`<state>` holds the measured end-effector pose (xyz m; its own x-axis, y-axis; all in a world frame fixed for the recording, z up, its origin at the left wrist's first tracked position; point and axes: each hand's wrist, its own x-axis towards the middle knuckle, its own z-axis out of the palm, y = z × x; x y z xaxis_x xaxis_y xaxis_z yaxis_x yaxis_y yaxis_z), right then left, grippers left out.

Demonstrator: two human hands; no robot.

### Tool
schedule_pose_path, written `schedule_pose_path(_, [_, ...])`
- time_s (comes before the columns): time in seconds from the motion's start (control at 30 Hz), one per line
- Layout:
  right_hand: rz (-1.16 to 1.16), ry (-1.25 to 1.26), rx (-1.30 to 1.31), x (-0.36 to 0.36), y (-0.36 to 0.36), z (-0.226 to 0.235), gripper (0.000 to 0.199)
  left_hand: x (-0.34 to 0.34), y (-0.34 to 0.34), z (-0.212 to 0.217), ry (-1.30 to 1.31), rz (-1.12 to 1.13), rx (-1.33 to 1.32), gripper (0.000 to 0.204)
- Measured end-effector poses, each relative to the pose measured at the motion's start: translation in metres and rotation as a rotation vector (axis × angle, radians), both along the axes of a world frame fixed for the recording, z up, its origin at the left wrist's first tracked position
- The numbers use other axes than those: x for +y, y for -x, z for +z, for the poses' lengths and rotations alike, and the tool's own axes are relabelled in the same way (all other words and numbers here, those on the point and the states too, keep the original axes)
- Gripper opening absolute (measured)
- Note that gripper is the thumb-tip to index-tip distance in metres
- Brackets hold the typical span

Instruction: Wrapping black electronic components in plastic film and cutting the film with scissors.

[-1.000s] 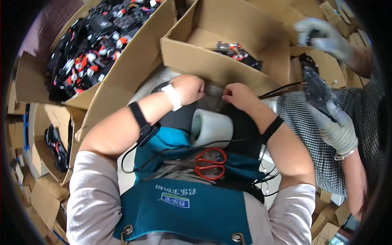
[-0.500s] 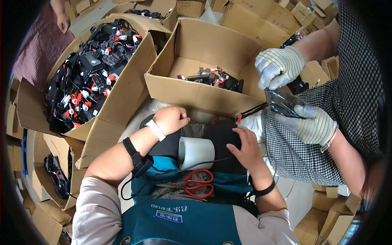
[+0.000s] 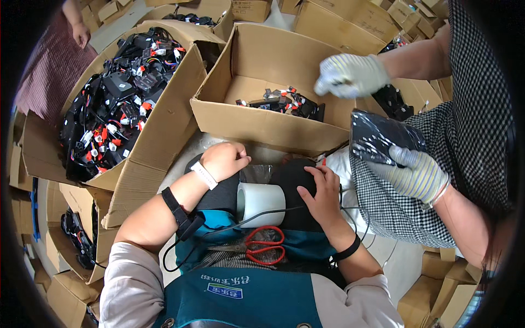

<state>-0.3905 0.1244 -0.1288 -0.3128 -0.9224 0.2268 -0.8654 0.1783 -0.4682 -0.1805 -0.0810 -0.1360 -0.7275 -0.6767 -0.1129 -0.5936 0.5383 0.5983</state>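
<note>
My left hand (image 3: 225,160) is curled into a loose fist over my left knee, close to a clear plastic bag (image 3: 256,173) lying on my lap. My right hand (image 3: 321,190) rests flat on my dark-trousered right thigh with its fingers spread, holding nothing. A roll of clear tape (image 3: 260,204) stands between my knees. Red-handled scissors (image 3: 261,247) lie on my teal apron just below the roll. A thin black cable (image 3: 235,225) crosses my lap.
An open cardboard box (image 3: 257,123) with a few black and red parts stands in front of my knees. A larger box (image 3: 158,134) full of such parts is at the left. A co-worker's gloved hand (image 3: 413,174) holds a black bag (image 3: 377,138) at right.
My hands have drawn back from the box edge onto my lap and separated. The co-worker's upper gloved hand has lifted away from the black bag.
</note>
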Motion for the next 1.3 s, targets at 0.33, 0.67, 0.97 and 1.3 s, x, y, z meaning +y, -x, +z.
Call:
schedule_pose_path(0.33, [0.024,-0.018,-0.065,0.009,0.005,-0.007,0.057,0.004,0.001,-0.031,0.071,-0.032,0.033,0.023])
schedule_pose_path(0.67, [0.027,-0.100,-0.071,0.015,-0.007,0.023,0.047,0.010,0.002,-0.018,0.025,-0.001,0.034,0.026])
schedule_pose_path(0.97, [0.053,0.035,-0.148,0.008,0.005,-0.007,0.048,0.005,0.000,-0.012,0.024,0.005,0.056,0.027])
schedule_pose_path(1.3, [-0.010,-0.038,-0.006,0.022,-0.005,0.021,0.043,0.018,0.006,-0.016,0.000,0.010,0.078,0.028])
